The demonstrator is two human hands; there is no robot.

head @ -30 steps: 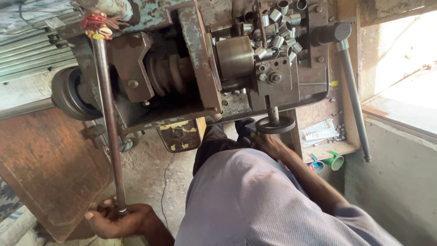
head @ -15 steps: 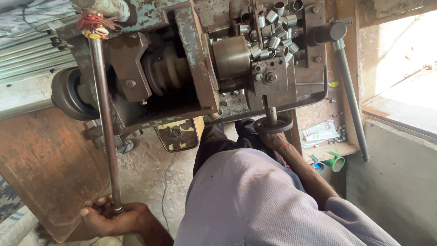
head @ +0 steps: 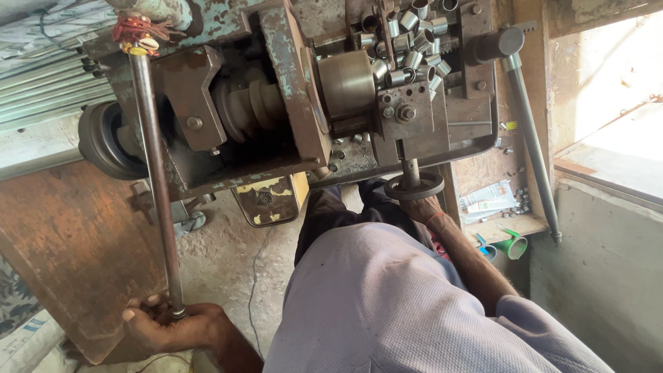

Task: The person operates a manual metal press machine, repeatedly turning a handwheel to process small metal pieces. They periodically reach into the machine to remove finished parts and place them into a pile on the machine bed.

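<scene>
I look down at an old rusty lathe-like machine [head: 290, 103] with a metal cylinder chuck [head: 345, 86] at its middle. My left hand [head: 173, 324] is closed around the lower end of a long steel lever rod [head: 155, 186] that rises to a red-wrapped top. My right hand [head: 423, 207] reaches forward and grips a small round handwheel [head: 414, 185] under the machine's tool block. Several short shiny metal tubes [head: 411, 41] are piled in the top of the machine.
A second grey lever [head: 532, 145] hangs on the right beside a low concrete wall [head: 594, 276]. A wooden shelf [head: 504, 224] holds a paper packet and small parts; green and blue funnels [head: 511, 245] lie below. A rusty sheet [head: 69, 255] leans at left. My grey-clad torso fills the foreground.
The view has shifted slightly to the left. My left hand keeps hold of the rod's lower end and my right hand stays on the handwheel.
</scene>
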